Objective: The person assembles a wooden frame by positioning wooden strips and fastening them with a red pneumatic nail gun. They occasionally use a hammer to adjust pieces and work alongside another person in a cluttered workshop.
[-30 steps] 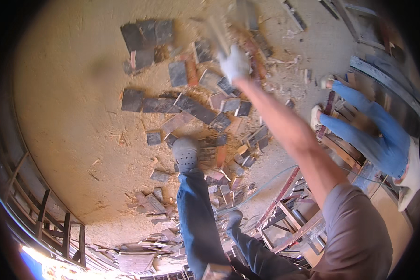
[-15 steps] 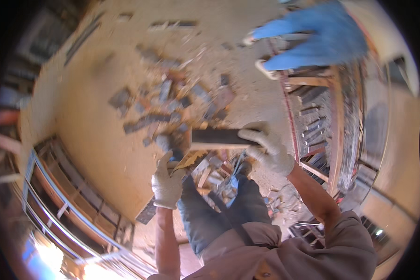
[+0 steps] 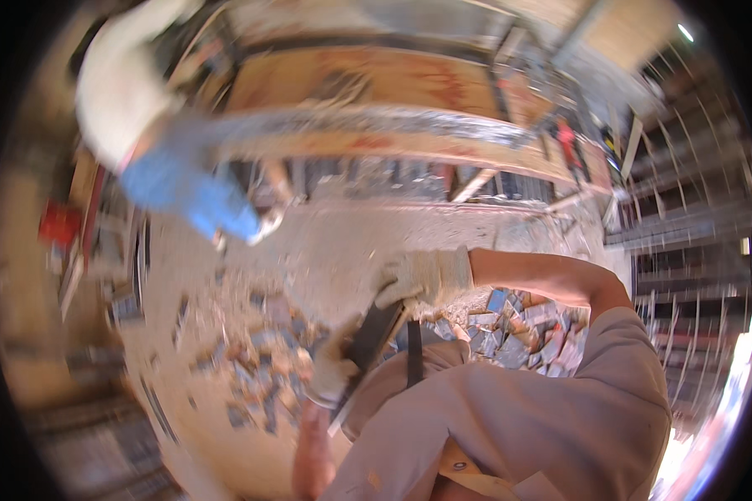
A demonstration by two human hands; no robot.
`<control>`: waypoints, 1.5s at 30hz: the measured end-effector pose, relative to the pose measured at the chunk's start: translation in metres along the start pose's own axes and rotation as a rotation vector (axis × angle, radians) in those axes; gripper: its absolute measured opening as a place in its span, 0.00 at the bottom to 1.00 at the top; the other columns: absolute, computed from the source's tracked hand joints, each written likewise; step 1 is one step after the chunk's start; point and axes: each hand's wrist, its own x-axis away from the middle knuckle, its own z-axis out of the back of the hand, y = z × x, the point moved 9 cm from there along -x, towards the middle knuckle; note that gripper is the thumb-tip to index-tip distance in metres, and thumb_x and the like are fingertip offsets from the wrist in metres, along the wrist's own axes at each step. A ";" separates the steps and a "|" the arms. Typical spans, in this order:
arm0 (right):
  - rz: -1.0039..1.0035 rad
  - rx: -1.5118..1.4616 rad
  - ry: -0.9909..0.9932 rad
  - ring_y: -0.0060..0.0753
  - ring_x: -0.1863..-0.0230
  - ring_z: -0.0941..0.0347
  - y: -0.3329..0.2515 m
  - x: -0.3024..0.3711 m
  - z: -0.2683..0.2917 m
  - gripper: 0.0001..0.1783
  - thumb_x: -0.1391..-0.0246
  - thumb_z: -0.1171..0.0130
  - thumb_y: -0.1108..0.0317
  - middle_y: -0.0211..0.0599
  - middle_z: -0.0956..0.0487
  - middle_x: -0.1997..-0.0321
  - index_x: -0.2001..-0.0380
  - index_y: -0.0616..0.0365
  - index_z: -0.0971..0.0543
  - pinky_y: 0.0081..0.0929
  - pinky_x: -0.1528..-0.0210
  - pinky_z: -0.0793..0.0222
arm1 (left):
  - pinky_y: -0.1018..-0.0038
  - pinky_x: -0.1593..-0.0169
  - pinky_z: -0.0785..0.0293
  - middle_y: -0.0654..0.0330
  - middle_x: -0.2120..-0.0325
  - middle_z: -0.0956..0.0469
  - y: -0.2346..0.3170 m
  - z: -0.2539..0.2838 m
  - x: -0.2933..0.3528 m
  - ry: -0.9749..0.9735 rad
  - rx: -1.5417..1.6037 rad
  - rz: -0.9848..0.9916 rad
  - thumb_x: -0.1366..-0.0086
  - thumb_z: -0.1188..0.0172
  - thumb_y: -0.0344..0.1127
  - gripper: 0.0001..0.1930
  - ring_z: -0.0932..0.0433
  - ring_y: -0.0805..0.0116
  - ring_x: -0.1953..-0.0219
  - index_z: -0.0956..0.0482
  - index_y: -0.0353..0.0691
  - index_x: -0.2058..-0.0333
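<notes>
A dark-faced wooden board (image 3: 376, 334) with a pale cut edge slants in front of my body. My left hand (image 3: 332, 367), in a pale work glove, wraps round its lower part. At its upper end my right hand (image 3: 422, 280), gloved the same way, has its fingers closed on the board. Motion blurs the picture, and whether a second piece lies against this board I cannot tell. Behind and below my hands, broken wood offcuts (image 3: 267, 355) lie scattered on the floor. A denser heap of offcuts (image 3: 514, 334) lies beside my right arm.
A person in blue trousers (image 3: 188, 188) and a pale top stands at the far left. Ahead runs a long wooden bench (image 3: 393, 144) with pieces stacked beneath. Dark racks with thin bars (image 3: 693, 221) line the right side. A red box (image 3: 58, 224) shows at the left.
My view has swung to the right, bringing the bench ahead and the other person to the left. My hands have come together on one slanted board; the separate pale-faced piece no longer shows.
</notes>
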 end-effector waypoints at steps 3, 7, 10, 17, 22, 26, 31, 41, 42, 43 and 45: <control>-0.256 0.023 0.011 0.53 0.46 0.28 0.006 0.086 -0.001 0.30 0.56 0.27 0.62 0.43 0.23 0.48 0.47 0.50 0.22 0.49 0.44 0.30 | 0.68 0.36 0.26 0.48 0.40 0.25 -0.058 -0.030 -0.055 -0.003 -0.101 0.235 0.57 0.51 0.13 0.45 0.23 0.59 0.39 0.35 0.29 0.32; -0.599 0.029 0.083 0.53 0.47 0.29 0.024 0.182 -0.001 0.28 0.53 0.29 0.62 0.41 0.24 0.49 0.45 0.44 0.22 0.48 0.45 0.30 | 0.68 0.32 0.30 0.48 0.38 0.26 -0.080 -0.059 -0.135 -0.150 -0.343 0.409 0.57 0.54 0.13 0.44 0.26 0.59 0.36 0.34 0.27 0.33; -0.658 0.038 0.219 0.52 0.46 0.29 0.040 0.217 0.014 0.30 0.52 0.29 0.61 0.40 0.24 0.48 0.43 0.38 0.23 0.49 0.46 0.29 | 0.67 0.31 0.32 0.48 0.37 0.28 -0.086 -0.076 -0.181 -0.303 -0.138 0.519 0.53 0.44 0.20 0.43 0.27 0.59 0.35 0.36 0.27 0.32; -0.863 -0.061 0.155 0.51 0.44 0.29 0.103 0.244 0.054 0.37 0.46 0.32 0.61 0.42 0.24 0.44 0.32 0.37 0.29 0.47 0.45 0.30 | 0.65 0.32 0.33 0.48 0.34 0.32 -0.057 -0.095 -0.288 -0.535 -0.285 0.658 0.53 0.21 0.47 0.57 0.30 0.58 0.34 0.41 0.29 0.29; -0.889 0.193 0.131 0.48 0.47 0.28 0.140 0.259 0.118 0.38 0.47 0.35 0.65 0.43 0.24 0.51 0.31 0.36 0.31 0.44 0.47 0.29 | 0.64 0.35 0.31 0.45 0.37 0.29 -0.037 -0.110 -0.387 -0.714 -0.535 0.672 0.52 0.22 0.55 0.57 0.27 0.56 0.37 0.40 0.31 0.29; -0.979 0.318 0.190 0.48 0.48 0.28 0.170 0.281 0.148 0.37 0.47 0.36 0.64 0.42 0.24 0.52 0.33 0.38 0.31 0.46 0.48 0.29 | 0.59 0.45 0.22 0.39 0.50 0.19 -0.023 -0.172 -0.448 -0.757 -1.460 0.428 0.47 0.26 0.58 0.46 0.18 0.46 0.48 0.31 0.39 0.35; -1.193 0.464 0.374 0.53 0.43 0.28 0.217 0.346 0.215 0.36 0.48 0.35 0.61 0.45 0.24 0.46 0.33 0.44 0.30 0.48 0.42 0.30 | 0.51 0.59 0.20 0.44 0.64 0.15 -0.042 -0.192 -0.553 -0.700 -1.676 -0.206 0.44 0.29 0.58 0.34 0.16 0.41 0.64 0.25 0.40 0.47; -1.700 0.258 1.050 0.56 0.43 0.25 0.263 0.629 0.245 0.25 0.39 0.38 0.57 0.52 0.22 0.44 0.40 0.52 0.23 0.48 0.42 0.27 | 0.58 0.54 0.24 0.53 0.61 0.19 -0.126 -0.145 -0.767 -0.439 -2.198 -0.426 0.45 0.26 0.54 0.32 0.18 0.52 0.58 0.25 0.41 0.48; -1.746 0.248 1.025 0.56 0.43 0.25 0.278 0.660 0.235 0.25 0.39 0.38 0.56 0.52 0.22 0.44 0.41 0.52 0.23 0.47 0.42 0.27 | 0.58 0.53 0.24 0.54 0.62 0.19 -0.136 -0.142 -0.774 -0.423 -2.227 -0.407 0.46 0.25 0.53 0.32 0.19 0.53 0.58 0.25 0.42 0.49; -1.789 0.236 0.996 0.56 0.44 0.25 0.295 0.692 0.226 0.25 0.39 0.38 0.55 0.51 0.22 0.45 0.42 0.52 0.22 0.47 0.42 0.28 | 0.58 0.51 0.25 0.54 0.60 0.19 -0.145 -0.136 -0.779 -0.423 -2.214 -0.361 0.45 0.26 0.54 0.33 0.19 0.53 0.57 0.25 0.42 0.48; -1.850 0.346 0.906 0.56 0.44 0.25 0.328 0.750 0.211 0.25 0.39 0.38 0.54 0.52 0.22 0.45 0.42 0.52 0.22 0.49 0.42 0.28 | 0.57 0.48 0.26 0.53 0.57 0.19 -0.154 -0.129 -0.787 -0.444 -2.199 -0.284 0.45 0.27 0.56 0.35 0.20 0.52 0.54 0.25 0.41 0.45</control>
